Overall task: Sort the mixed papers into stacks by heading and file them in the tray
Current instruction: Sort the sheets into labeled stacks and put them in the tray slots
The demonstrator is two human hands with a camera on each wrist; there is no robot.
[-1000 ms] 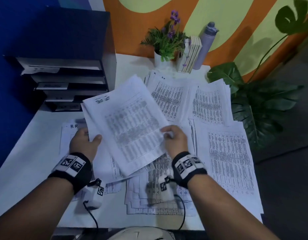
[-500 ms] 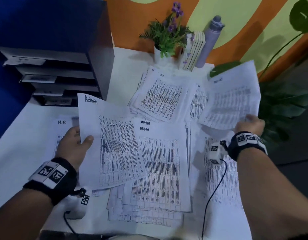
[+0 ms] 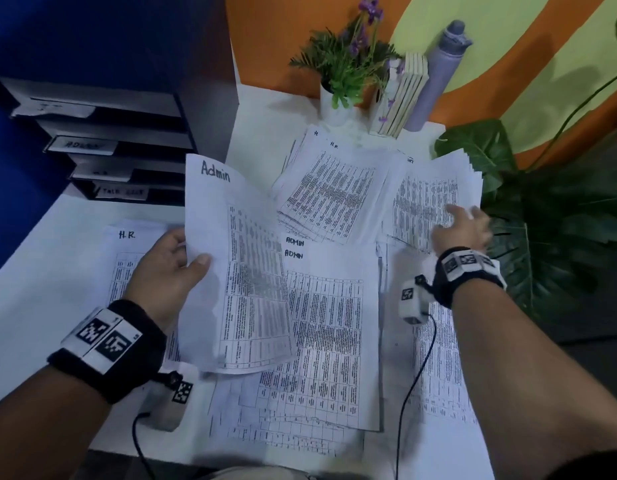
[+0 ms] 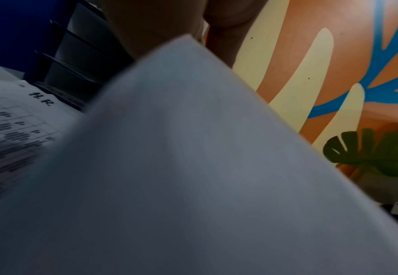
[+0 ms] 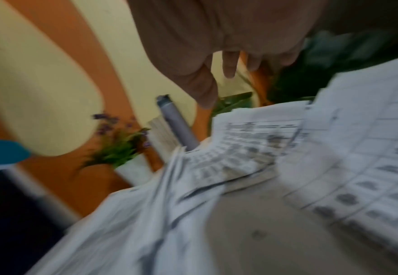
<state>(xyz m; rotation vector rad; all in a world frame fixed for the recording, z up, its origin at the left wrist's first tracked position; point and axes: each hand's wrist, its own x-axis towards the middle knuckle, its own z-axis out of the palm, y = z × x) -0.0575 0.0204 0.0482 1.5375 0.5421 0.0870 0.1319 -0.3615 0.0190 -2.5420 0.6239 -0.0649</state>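
Observation:
My left hand point(image 3: 168, 261) pinches the left edge of a sheet headed "Admin" point(image 3: 237, 265), thumb on top, holding it tilted above the table; its blank back point(image 4: 181, 167) fills the left wrist view. Under it lies a stack headed "ADMIN" point(image 3: 331, 323). A sheet headed "H.R." point(image 3: 127, 237) lies at the left. My right hand point(image 3: 462, 226) hovers with fingers spread and nothing in it over the far right stack point(image 3: 428, 199); its fingers point(image 5: 228, 63) show straight in the blurred right wrist view. Another "H.R." stack point(image 3: 334, 192) lies at the back. The dark labelled tray point(image 3: 127, 133) stands at the back left.
A potted plant point(image 3: 348, 71), a row of books point(image 3: 404, 95) and a grey bottle point(image 3: 438, 71) stand along the back wall. Large green leaves point(image 3: 549, 220) hang beside the table's right edge. More printed sheets point(image 3: 438, 358) cover the right front. Wrist camera cables trail near the front edge.
My right hand carried a sheet from the centre to the far right stack and let it go. The left hand keeps hold of the Admin sheet.

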